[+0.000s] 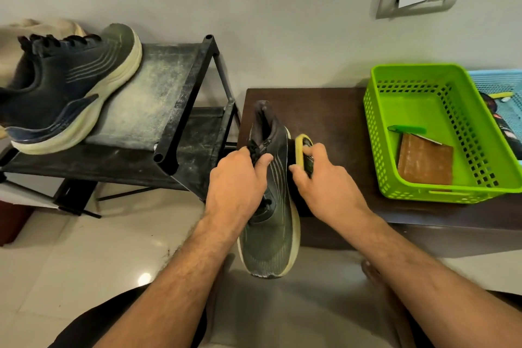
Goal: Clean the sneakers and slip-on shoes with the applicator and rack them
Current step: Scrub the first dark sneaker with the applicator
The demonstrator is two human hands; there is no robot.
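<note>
The sneaker is held over the front edge of the dark table, its long axis running away from the person, toe nearest the camera and heel far. The left hand grips it at the laces from its left side. The right hand, fingers curled round the applicator, presses the sponge against the sneaker's right flank near the heel; the next stroke likely runs along that axis.
</note>
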